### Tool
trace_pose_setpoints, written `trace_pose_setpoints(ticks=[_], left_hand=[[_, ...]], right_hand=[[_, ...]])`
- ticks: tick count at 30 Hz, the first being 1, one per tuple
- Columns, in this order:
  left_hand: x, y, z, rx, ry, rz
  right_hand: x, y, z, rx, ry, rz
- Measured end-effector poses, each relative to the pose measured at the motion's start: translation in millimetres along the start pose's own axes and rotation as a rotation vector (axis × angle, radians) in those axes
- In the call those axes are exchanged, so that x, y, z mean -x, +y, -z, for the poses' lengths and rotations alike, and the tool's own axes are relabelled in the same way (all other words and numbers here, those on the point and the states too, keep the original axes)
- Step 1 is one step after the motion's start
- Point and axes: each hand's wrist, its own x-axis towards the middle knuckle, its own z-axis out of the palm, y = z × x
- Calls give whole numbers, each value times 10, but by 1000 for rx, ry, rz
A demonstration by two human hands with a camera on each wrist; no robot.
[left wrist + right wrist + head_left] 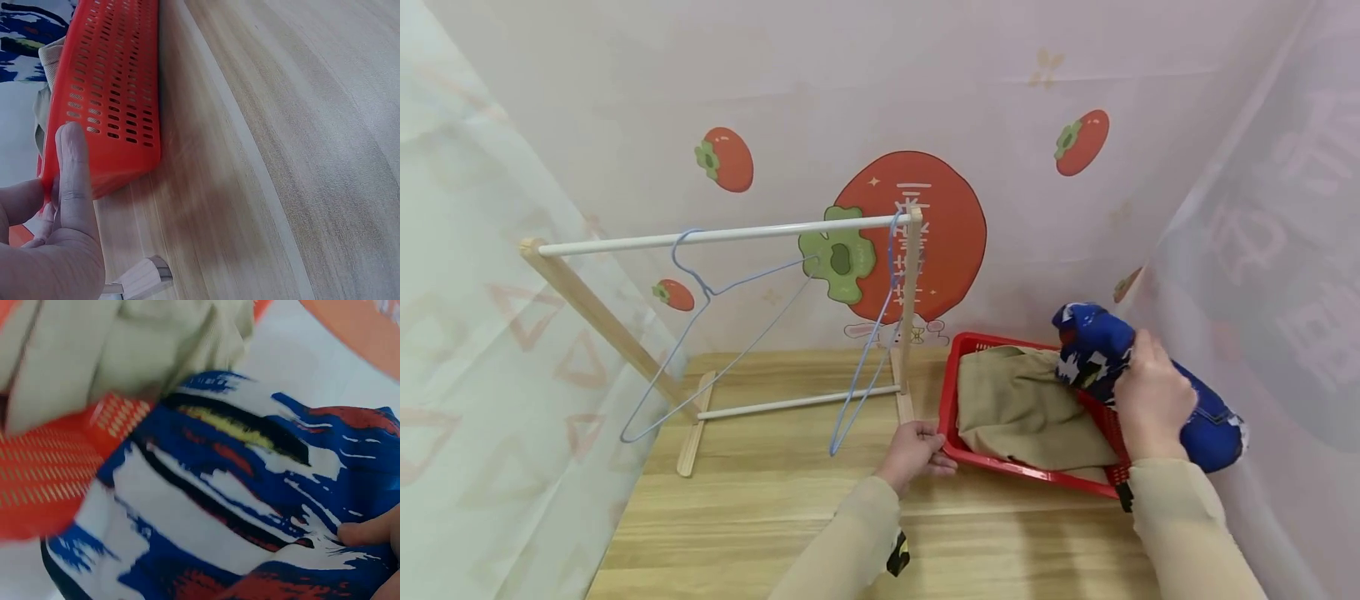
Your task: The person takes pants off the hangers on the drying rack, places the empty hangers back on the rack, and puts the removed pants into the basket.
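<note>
A red plastic basket (951,379) stands on the wooden table, with a folded khaki garment (1026,408) inside. At the basket's near left corner my left hand (913,454) pinches the rim between thumb and fingers; the left wrist view shows the thumb on the inner side. My right hand (1153,400) grips a bundled blue garment (1210,417) with white, red and black brush-like patches, over the basket's right side. Up close in the right wrist view, the patterned cloth (206,487) hangs beside the basket's perforated wall. Most of my right hand is outside that view.
A wooden rack with a white rail (790,227) stands left of the basket. Two blue wire hangers (707,292) (868,346) hang from it. Printed curtains (1150,208) enclose the back and sides of the wooden table (760,508).
</note>
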Motion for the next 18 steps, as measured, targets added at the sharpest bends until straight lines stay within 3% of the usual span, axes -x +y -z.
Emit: trace_pose_setpoints(ticks=[9, 13, 17, 18], left_hand=[[4, 3, -18, 6, -2, -6], [17, 14, -10, -1, 11, -5], [10, 18, -3, 10, 8, -5], [4, 18, -4, 15, 8, -5]], right_hand=[[-400, 468, 458, 94, 153, -178], [-353, 460, 432, 129, 34, -217], [-81, 321, 169, 84, -114, -137], [-14, 274, 95, 74, -120, -104]])
